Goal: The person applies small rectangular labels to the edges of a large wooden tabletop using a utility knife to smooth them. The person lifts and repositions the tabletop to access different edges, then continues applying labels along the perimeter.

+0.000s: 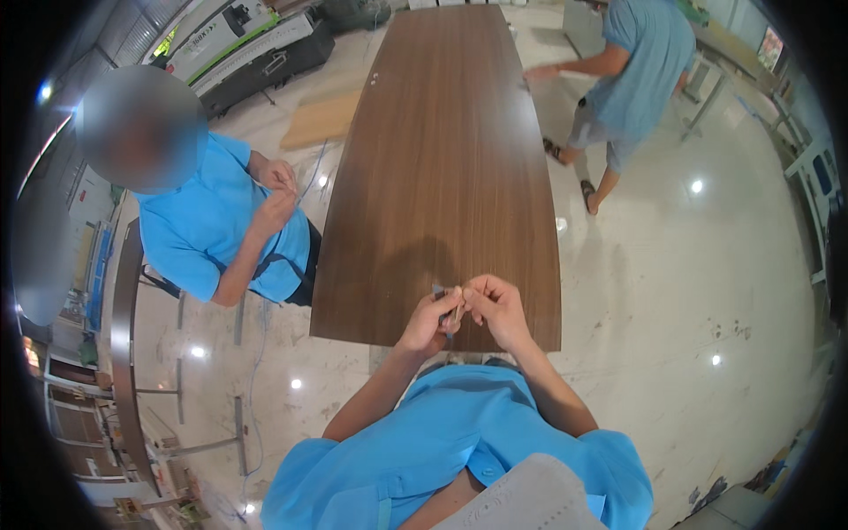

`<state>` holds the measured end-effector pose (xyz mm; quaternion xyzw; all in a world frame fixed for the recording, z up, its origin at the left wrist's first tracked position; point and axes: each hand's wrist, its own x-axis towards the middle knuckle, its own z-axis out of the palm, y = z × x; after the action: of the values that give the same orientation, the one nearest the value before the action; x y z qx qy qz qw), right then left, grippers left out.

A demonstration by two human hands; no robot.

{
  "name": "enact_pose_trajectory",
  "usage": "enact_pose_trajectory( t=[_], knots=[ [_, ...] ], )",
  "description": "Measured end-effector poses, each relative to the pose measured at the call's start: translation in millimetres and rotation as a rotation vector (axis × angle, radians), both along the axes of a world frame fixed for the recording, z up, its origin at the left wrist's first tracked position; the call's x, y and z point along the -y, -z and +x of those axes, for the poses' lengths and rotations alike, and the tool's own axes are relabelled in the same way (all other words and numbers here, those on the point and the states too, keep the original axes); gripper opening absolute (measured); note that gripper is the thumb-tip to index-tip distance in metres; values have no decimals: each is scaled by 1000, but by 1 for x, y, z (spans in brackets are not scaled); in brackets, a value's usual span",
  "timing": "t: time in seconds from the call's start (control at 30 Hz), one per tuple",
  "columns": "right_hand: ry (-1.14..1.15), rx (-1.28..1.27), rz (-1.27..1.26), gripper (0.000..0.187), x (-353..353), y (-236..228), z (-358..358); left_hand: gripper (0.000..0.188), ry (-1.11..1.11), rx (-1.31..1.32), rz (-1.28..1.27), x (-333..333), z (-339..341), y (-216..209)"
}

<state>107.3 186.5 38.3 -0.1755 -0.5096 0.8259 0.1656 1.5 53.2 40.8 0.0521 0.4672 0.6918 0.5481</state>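
Pale flap point(534, 499) nearest; over the surface point(442, 168), left grip point(428, 322) clamps a slim object point(438, 290), right grip point(496, 307) pinched together; seemingly adjusting, next needing steadiness.

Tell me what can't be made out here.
Head view throughout:
Slim object in the left hand: mostly hidden by that hand.
Anything pinched by the right hand: too small to tell.
Left co-worker: head blurred.
Right co-worker: head cut off by the upper edge.
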Motion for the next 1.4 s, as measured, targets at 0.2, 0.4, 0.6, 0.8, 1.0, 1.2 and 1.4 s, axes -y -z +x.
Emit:
enact_pose_trajectory(
  t=[0.2, 0.4, 0.6, 0.8, 1.0, 1.2, 1.4],
  knots=[
    [-2, -57, -48, 12, -40, 1, 8, 24, -70, -60, -39, -38, 13, -18],
    [69, -178, -102, 13, -76, -20, 19, 23, -33, -42, 119, -84, 19, -39],
    [162, -233, -193, 10, -83, -22, 40, 22, 55, -90, 120, -102, 30, -41],
    [224, -197, -148, 8, -89, -19, 63, 22, 115, -58, 101, -115, 47, -37],
    [260, -179, -169, 9, -90, -21, 80, 25, 138, -15, 101, -120, 63, -35],
    [247, -241, -183, 10, -88, -10, 87, 24, 190, -37, 100, -119, 68, -32],
    [254, -192, -32, 11, -80, -1, 89, 26, 198, 53, 20, -111, 72, -31]
  ],
)
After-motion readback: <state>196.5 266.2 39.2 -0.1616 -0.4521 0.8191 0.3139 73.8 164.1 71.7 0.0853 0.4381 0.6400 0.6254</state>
